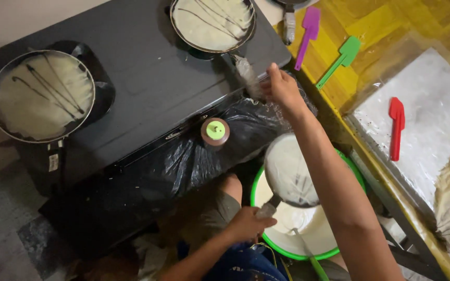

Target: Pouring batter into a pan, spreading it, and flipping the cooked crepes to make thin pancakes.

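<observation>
The left hand (pixel 246 225) is clenched around the wrapped handle of a small batter-coated pan (pixel 290 170), which is held tilted over a green-rimmed bowl of white batter (pixel 308 237); the bowl lies directly beneath this grip. The right hand (pixel 282 88) is closed on the wrapped handle (pixel 247 74) of a second pan (pixel 213 23), set on the black stove (pixel 147 83) just beyond that grip and spread with a pale crepe streaked with dark lines. Well to the left of both grips, a third pan (pixel 41 96) with a similar streaked crepe is seated on the other burner. A brown knob with a green centre (pixel 215 131) is seen between the two grips, above black plastic sheeting (pixel 199 156). To the right of the right grip, purple (pixel 308 31), green (pixel 341 60) and red (pixel 396 126) spatulas are laid on the desk (pixel 376 26).
</observation>
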